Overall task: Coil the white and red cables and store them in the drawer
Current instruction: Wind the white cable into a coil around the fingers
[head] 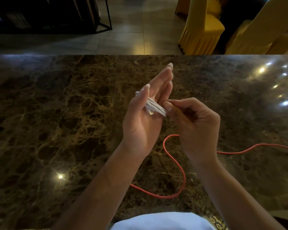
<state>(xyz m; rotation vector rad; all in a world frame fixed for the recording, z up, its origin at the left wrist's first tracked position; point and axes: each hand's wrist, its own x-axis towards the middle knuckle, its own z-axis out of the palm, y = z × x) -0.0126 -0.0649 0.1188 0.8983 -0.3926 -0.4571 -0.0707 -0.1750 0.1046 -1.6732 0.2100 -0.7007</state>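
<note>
The white cable (154, 107) is wound in several loops around the palm of my left hand (146, 113), which is held up with fingers straight and together and the thumb laid over the loops. A metal plug end shows under the loops at the palm. My right hand (193, 123) pinches the white cable at the right side of the loops with thumb and forefinger. The red cable (181, 170) lies loose on the marble table below my hands, curving from under my left forearm to the right edge of the view. No drawer is in view.
The dark brown marble table (56, 122) fills most of the view, with its far edge running across at the top. Beyond it stand chairs in yellow covers (206, 27) at the right and a dark metal-framed shelf (56, 14) at the left.
</note>
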